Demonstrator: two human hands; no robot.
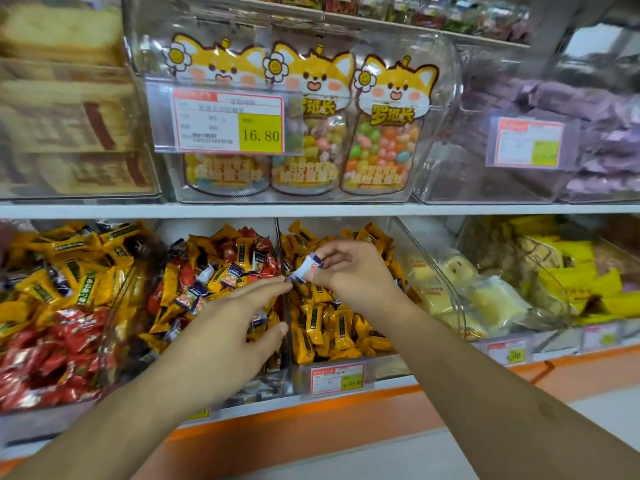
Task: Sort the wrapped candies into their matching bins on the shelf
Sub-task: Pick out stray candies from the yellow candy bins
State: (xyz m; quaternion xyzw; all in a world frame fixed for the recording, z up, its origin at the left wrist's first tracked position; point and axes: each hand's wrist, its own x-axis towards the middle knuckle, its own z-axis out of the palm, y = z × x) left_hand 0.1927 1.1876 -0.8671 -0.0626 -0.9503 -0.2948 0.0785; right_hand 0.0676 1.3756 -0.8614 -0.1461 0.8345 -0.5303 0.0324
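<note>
Your right hand (341, 271) pinches a small white-and-purple wrapped candy (306, 268) between thumb and curled fingers, holding it up just above the bin of yellow candies (332, 327) on the lower shelf. The candy's lower twisted end sits right at the tips of your left hand (239, 327), which reaches in from the left with fingers stretched nearly straight and thumb spread below; whether those fingertips actually touch the wrapper, you cannot tell. That left hand grips nothing and hovers over the clear divider (282, 271) between the yellow bin and the mixed bin (214, 268) beside it, where more white-and-purple candies lie among orange and red wrappers. Both forearms come up from the bottom edge, bare, the right crossing in from the lower right with its wrist bent inward.

Further left sits a heap of red and yellow packets (59, 306). On the upper shelf, a clear bin holds three pouches of coloured sweets (381, 133) printed with cartoon fox-like faces and yellow characters reading 罗班长. A price tag (228, 121) clipped to its front shows 16.80 on a yellow patch; the smaller print is too blurred to read. The tag (337, 377) below the yellow bin is also unreadable
</note>
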